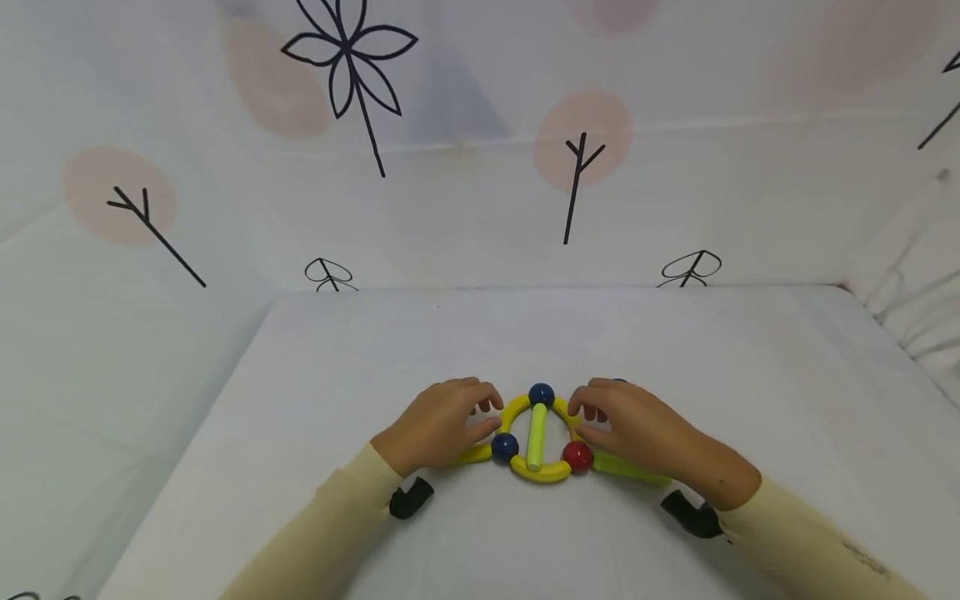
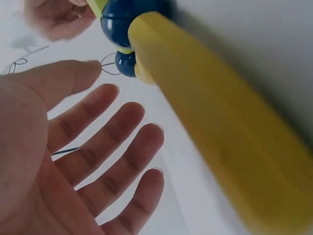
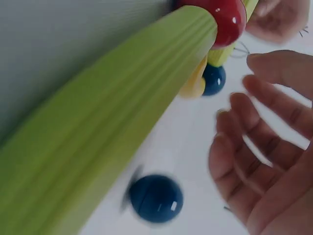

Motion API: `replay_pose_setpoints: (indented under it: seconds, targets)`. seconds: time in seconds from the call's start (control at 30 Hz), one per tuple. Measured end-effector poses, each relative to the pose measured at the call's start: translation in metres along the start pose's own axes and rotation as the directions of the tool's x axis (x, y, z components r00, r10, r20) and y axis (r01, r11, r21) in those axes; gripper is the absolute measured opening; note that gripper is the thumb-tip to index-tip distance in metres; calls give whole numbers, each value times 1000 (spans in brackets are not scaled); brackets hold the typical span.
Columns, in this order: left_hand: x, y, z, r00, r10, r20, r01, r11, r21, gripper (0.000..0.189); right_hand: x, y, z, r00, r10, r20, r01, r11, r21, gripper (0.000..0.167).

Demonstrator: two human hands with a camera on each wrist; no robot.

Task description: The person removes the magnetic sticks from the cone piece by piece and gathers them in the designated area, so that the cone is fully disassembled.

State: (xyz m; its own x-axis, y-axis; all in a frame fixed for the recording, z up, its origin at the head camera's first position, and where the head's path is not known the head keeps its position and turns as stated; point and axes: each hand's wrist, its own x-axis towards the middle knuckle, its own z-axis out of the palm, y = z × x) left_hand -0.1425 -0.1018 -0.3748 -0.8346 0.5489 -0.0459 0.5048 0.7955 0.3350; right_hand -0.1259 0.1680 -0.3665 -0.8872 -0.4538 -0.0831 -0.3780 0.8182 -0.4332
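A ring of yellow curved rods (image 1: pixel 542 472) lies flat on the table, joined by a blue ball (image 1: pixel 542 395) at the top, another blue ball (image 1: pixel 505 448) at left and a red ball (image 1: pixel 578 457) at right. Down its middle runs a lime-green stick (image 1: pixel 537 437). A yellow rod (image 2: pixel 215 132) points outward from the left ball, and a ridged green rod (image 3: pixel 112 107) from the red one. My left hand (image 1: pixel 450 421) hovers at the ring's left side, fingers loosely bent, holding nothing. Opposite it, my right hand (image 1: pixel 633 425) hangs above the green rod, likewise holding nothing.
One loose blue ball (image 3: pixel 156 198) sits beyond my right hand, mostly hidden by it in the head view. White cloth with printed plants (image 1: pixel 450 217) forms walls behind and beside the white table (image 1: pixel 360 342). Black bands (image 1: pixel 411 498) show at both wrists.
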Motion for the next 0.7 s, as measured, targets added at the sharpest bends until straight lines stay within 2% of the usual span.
replay_pose_setpoints:
  seconds: [0.17, 0.33, 0.47, 0.6, 0.7]
  targets:
    - [27, 4, -4, 999, -24, 46, 26, 998, -52, 25, 21, -12, 4, 992, -100, 80, 95, 993, 69, 18]
    - [50, 2, -4, 992, -9, 125, 26, 991, -133, 28, 27, -18, 11, 983, -129, 133, 118, 989, 92, 27]
    - [60, 1, -4, 982, -6, 191, 41, 983, -178, 30, 27, -19, 15, 980, -158, 124, 150, 986, 71, 30]
    - [66, 0, -2, 975, -8, 222, 57, 975, -216, 29, 27, -17, 17, 980, -170, 107, 166, 985, 41, 28]
    - [66, 0, -1, 971, 2, 239, 56, 970, -236, 30, 27, -13, 15, 980, -166, 107, 159, 985, 70, 26]
